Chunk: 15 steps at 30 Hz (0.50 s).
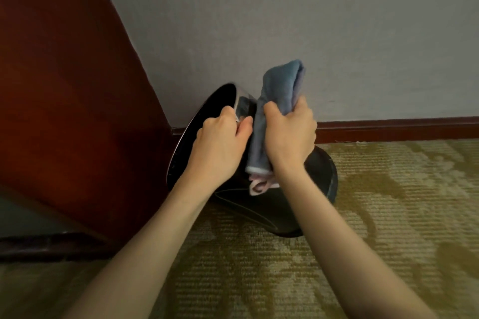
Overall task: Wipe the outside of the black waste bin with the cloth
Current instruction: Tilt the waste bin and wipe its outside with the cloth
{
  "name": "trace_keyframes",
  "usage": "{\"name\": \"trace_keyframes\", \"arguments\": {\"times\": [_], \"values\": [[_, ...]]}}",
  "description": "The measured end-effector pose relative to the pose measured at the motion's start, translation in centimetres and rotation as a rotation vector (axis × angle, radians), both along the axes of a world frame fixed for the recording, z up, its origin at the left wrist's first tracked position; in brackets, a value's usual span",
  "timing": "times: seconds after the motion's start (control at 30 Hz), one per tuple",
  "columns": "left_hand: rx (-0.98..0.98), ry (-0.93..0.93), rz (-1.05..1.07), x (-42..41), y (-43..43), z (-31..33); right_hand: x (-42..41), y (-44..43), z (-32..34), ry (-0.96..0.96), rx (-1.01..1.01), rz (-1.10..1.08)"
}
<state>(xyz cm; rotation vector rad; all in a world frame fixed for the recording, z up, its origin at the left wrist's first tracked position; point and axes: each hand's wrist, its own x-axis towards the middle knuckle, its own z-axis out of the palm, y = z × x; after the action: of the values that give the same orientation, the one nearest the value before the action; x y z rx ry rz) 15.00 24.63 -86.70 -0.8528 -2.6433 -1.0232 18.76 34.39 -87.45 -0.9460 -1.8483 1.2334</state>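
Observation:
The black waste bin (280, 212) stands tilted on the carpet, its shiny rim leaning left toward the wooden panel. My left hand (220, 137) grips that rim near the top, fingers inside and thumb on the outer wall. My right hand (287, 134) is closed on a folded blue cloth (282, 85) with a pink edge, pressing it against the bin's outer side just right of the left hand. The upper end of the cloth sticks up above my fist; the lower end hangs over the bin's wall. Both forearms hide much of the bin's near side.
A dark red wooden panel (64, 85) rises at the left, touching or nearly touching the bin's rim. A grey wall (285, 21) with a dark red skirting board (401, 128) lies behind. Patterned yellow-green carpet (388, 215) covers the floor.

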Motion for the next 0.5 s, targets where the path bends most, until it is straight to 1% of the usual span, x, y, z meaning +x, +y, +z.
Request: {"name": "trace_keyframes", "arguments": {"times": [0.1, 0.2, 0.4, 0.5], "values": [[0.014, -0.026, -0.015, -0.5, -0.1, 0.0, 1.4, -2.1, -0.6, 0.106, 0.009, -0.028], [0.036, 0.002, -0.036, -0.3, -0.7, -0.3, 1.6, -2.3, -0.6, 0.103, 0.015, 0.007], [0.057, 0.016, -0.037, -0.8, -1.5, -0.4, -1.6, -0.2, 1.0, -0.059, 0.008, 0.106], [0.071, 0.032, -0.050, -0.5, -1.8, -0.5, -4.4, 2.2, 1.5, -0.204, 0.022, 0.219]]}}
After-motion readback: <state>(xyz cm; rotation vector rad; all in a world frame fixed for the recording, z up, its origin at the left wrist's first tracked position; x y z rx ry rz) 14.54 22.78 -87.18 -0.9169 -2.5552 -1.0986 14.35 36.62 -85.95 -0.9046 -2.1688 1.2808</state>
